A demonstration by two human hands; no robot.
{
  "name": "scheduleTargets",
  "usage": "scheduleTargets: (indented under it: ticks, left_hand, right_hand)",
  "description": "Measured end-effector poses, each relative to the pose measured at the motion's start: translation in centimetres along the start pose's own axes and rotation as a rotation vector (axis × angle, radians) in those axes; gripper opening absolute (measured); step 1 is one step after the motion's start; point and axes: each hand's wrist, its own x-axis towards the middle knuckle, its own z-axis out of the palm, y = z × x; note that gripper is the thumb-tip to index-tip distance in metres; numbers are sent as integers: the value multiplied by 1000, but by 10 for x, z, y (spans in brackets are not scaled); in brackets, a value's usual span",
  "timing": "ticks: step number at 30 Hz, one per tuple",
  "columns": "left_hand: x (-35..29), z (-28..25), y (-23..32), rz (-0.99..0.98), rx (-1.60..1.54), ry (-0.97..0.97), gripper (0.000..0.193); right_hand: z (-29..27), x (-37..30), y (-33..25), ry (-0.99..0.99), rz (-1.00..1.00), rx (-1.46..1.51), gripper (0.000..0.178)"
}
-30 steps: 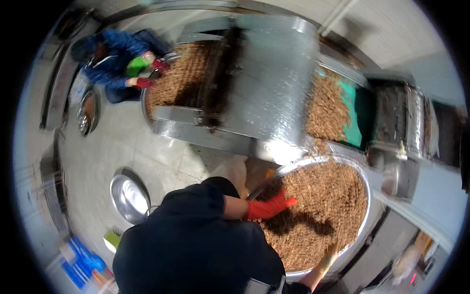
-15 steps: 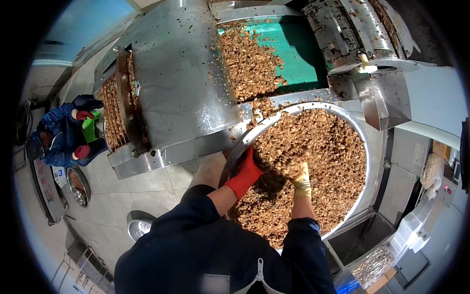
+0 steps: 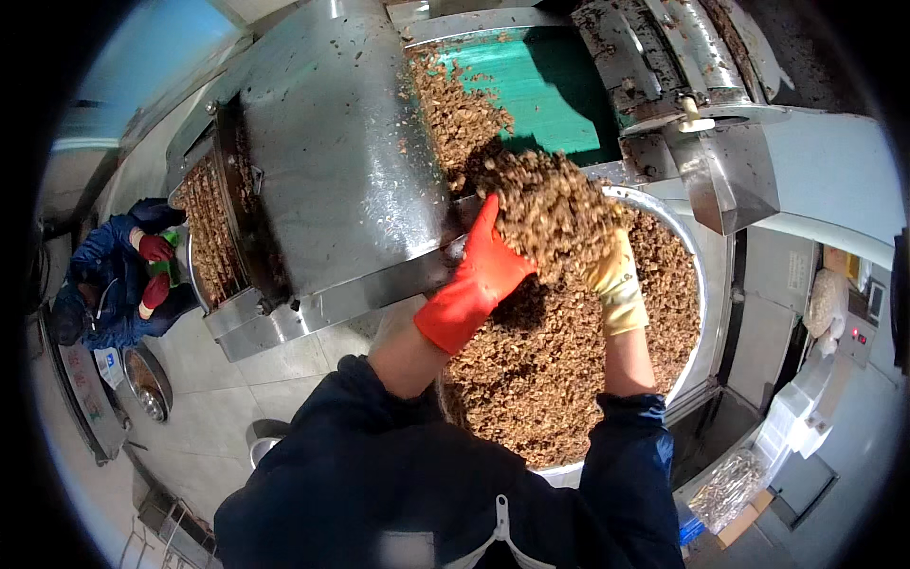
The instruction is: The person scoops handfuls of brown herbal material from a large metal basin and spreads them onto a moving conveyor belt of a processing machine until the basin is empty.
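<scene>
My left hand (image 3: 482,281), in a red-orange glove, and my right hand (image 3: 618,286), in a yellow glove, hold a large loose heap of brown nut-like pieces (image 3: 555,204) between them. The heap is lifted above the far side of a big round metal basin (image 3: 702,303). More of the same pieces (image 3: 578,379) fill the basin. Beyond the heap lies a green conveyor belt (image 3: 550,81), with brown pieces spread over its left part. The undersides of both hands' fingers are hidden by the heap.
A curved steel machine hood (image 3: 341,142) stands left of the belt. A steel chute (image 3: 730,175) juts out at the right. Far left, a co-worker in dark blue (image 3: 109,275) wears red gloves, beside the machine's other end. A metal bowl (image 3: 152,394) sits near them.
Both hands have risen from inside the basin and moved away from me toward the belt, carrying the heap of brown pieces. The co-worker's hands have shifted slightly.
</scene>
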Motion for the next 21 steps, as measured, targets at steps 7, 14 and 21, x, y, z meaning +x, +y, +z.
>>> scheduleTargets:
  ticks: [7,14,21]
  left_hand:
    - [-3,41,19,225,390,231,90]
    - [-60,-105,-39,64,337,627,73]
    - [-13,-201,-37,24,250,789,61]
  right_hand:
    - [-16,16,-79,-50,48,279,91]
    - [-132,6,19,343,274,-117,66]
    - [-89,37,74,229,355,-64,58]
